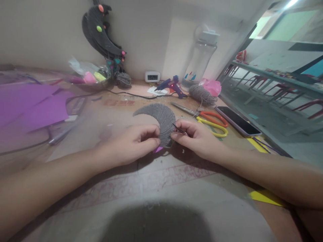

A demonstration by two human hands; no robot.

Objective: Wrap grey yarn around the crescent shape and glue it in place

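A crescent moon shape wrapped in grey yarn point(165, 117) is held upright over the work surface. My left hand point(136, 141) pinches its lower left edge between thumb and fingers. At the crescent's right edge, my right hand point(199, 136) is closed on a thin dark pointed tool point(180, 130), its tip against the yarn. Fingers cover most of this tool, so its exact kind is unclear. A bit of purple point(158, 149) shows under the crescent's bottom edge.
Behind my right hand lie scissors with orange and yellow handles point(212, 129), a grey yarn skein point(202, 94) and a phone point(238, 119). Further back are a blue glue gun point(174, 87), a small digital clock point(152, 77) and a clear bottle point(202, 57). Purple sheets point(32, 104) lie left.
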